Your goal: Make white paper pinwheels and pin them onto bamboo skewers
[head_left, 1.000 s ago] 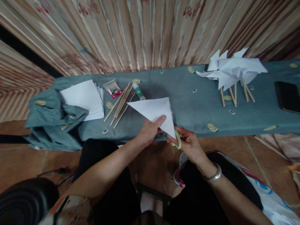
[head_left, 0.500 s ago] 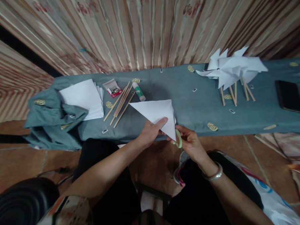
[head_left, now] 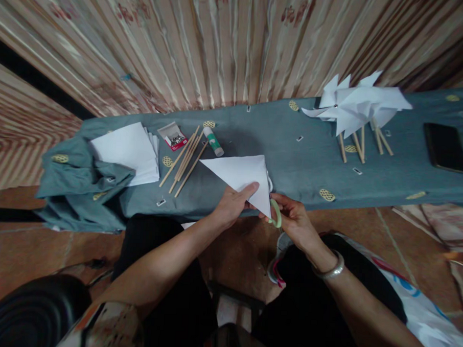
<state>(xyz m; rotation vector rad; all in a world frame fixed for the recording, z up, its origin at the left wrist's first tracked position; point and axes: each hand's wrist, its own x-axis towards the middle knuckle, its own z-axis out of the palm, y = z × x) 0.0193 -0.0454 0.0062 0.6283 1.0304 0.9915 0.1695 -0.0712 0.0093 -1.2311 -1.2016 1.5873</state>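
Observation:
My left hand (head_left: 233,204) is closed on a white sheet of paper (head_left: 247,170) folded into a triangle, its thumb pressed on top. The paper is held over the front edge of the cloth-covered table. In my right hand (head_left: 293,217) are scissors with light green handles (head_left: 276,214), gripped at the paper's right edge. The folded sheet hides most of the blades. Just behind the paper's right edge, a small white curl of paper shows.
Left on the table (head_left: 285,168) lie a stack of white paper (head_left: 127,151), a red box of metal pins (head_left: 174,139), wooden sticks (head_left: 186,164) and a glue stick (head_left: 213,142). Paper pinwheels (head_left: 359,110) and a black phone (head_left: 445,147) lie to the right.
The white curl behind the paper's right edge shows a little more. Both hands stay nearly in place, holding the same things.

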